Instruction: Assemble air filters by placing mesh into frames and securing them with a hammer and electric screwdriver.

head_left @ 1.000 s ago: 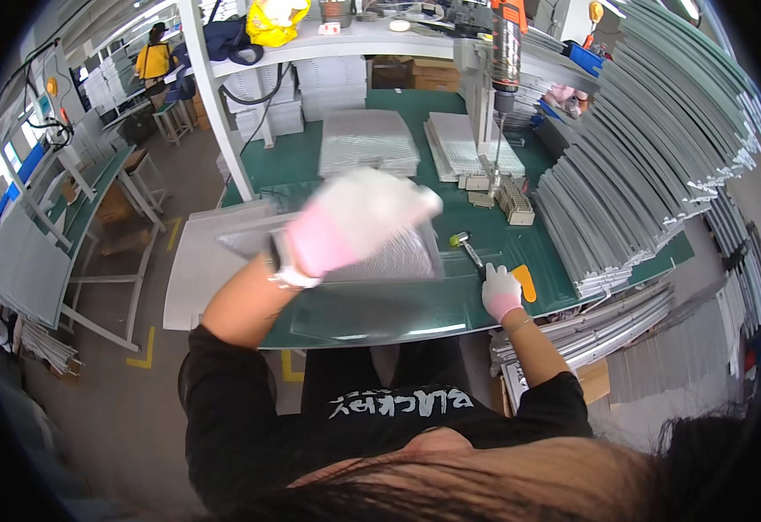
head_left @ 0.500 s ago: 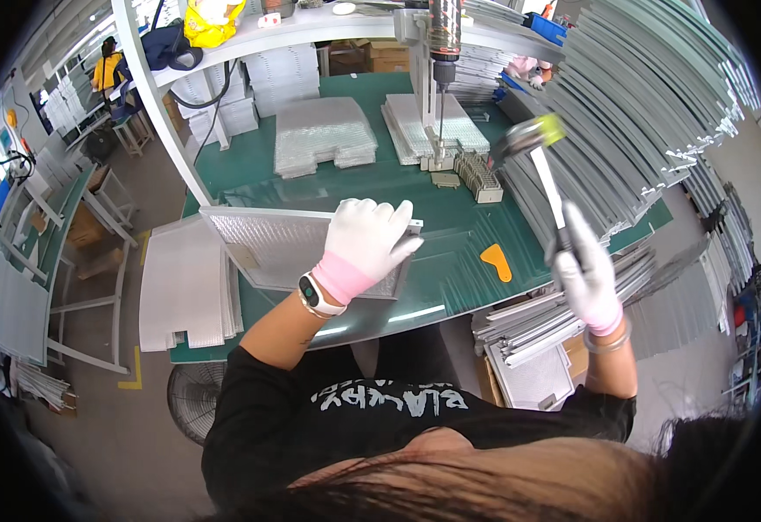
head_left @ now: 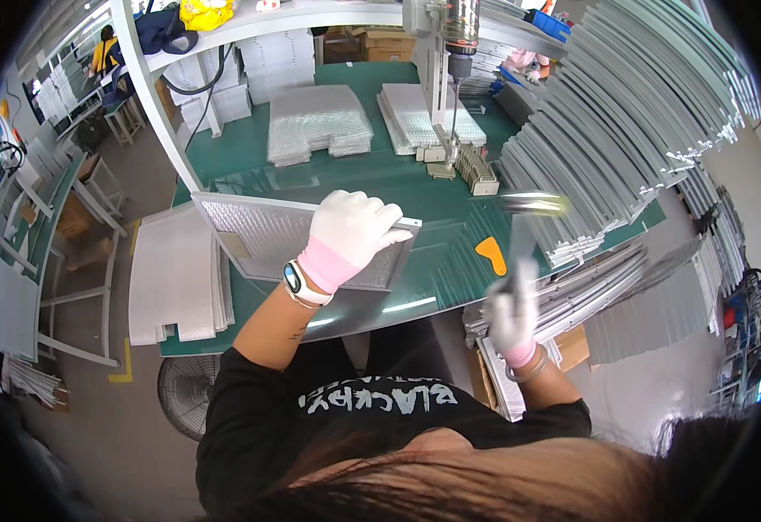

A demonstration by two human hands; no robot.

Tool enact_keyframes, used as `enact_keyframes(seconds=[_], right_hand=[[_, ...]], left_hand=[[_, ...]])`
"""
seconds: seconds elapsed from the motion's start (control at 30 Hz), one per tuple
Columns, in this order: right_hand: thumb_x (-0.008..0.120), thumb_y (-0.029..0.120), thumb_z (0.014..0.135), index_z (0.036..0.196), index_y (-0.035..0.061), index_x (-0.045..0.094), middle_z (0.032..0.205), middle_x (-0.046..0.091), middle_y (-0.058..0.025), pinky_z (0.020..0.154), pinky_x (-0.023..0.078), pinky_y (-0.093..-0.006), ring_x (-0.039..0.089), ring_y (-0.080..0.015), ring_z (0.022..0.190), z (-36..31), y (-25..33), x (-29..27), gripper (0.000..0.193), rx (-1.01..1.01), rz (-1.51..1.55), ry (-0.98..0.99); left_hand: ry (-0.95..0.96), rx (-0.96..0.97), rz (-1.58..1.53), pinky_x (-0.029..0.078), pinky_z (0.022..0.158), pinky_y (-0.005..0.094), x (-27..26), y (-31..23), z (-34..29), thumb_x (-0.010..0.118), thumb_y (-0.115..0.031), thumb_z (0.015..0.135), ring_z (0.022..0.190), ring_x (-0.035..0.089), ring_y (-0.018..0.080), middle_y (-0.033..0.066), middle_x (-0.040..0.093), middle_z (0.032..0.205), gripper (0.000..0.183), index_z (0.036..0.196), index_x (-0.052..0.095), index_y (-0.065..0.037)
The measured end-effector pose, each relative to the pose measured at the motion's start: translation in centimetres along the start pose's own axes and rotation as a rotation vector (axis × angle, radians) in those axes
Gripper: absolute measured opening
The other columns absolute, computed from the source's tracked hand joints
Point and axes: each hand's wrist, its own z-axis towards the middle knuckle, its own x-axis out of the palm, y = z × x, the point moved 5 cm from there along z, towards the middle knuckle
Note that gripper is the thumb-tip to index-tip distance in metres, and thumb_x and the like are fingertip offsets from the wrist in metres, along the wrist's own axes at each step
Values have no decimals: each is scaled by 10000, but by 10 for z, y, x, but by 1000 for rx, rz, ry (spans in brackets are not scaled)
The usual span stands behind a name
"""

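My left hand [head_left: 345,237], in a white glove with a pink cuff, grips the top rail of a metal-framed panel [head_left: 263,233] with a silvery textured face. The panel stands tilted on the green table. My right hand [head_left: 512,315], gloved the same way, is closed around the dark grip of a hammer [head_left: 533,204], whose head is smeared by motion. The hammer is in the air over the table's right side, apart from the panel. An orange scraper-shaped piece [head_left: 491,257] lies flat between the two hands.
Textured sheets [head_left: 321,122] are stacked at the back, with more [head_left: 171,283] at the table's left edge. A drill or screwdriver on a stand [head_left: 460,52] rises behind small metal brackets [head_left: 478,171]. Tall piles of frame strips [head_left: 606,130] line the right. A fan [head_left: 187,396] stands below.
My right hand has swung the hammer down and to the left, nearer the table's front. My left hand keeps its hold on the panel, which shifts slightly with the whole view.
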Motion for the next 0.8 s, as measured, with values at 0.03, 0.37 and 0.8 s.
enact_keyframes(seconds=[0.03, 0.37, 0.8], right_hand=[[530, -42, 863, 1446, 16, 395, 1117, 643, -262, 673, 551, -342, 662, -301, 707, 1, 6, 13, 602, -73, -273, 270], [434, -9, 946, 1535, 39, 202, 768, 590, -84, 501, 435, -242, 504, -102, 550, 55, 31, -72, 635, -78, -125, -18], [583, 147, 952, 1364, -70, 470, 792, 610, -107, 604, 488, -312, 586, -215, 638, 121, 76, -85, 478, -247, -484, 247]], left_hand=[[0, 1, -1, 410, 582, 355, 1, 1, -1, 684, -449, 769, 624, 571, 211, 12, 560, 623, 315, 759, 607, -144], [-236, -89, -30, 396, 614, 381, -3, -8, -1, 762, -446, 664, 616, 526, 219, 3, 504, 600, 349, 705, 600, -139], [-485, -240, 79, 345, 588, 377, 8, -21, -2, 760, -368, 570, 542, 440, 211, -5, 413, 544, 317, 535, 519, -165]])
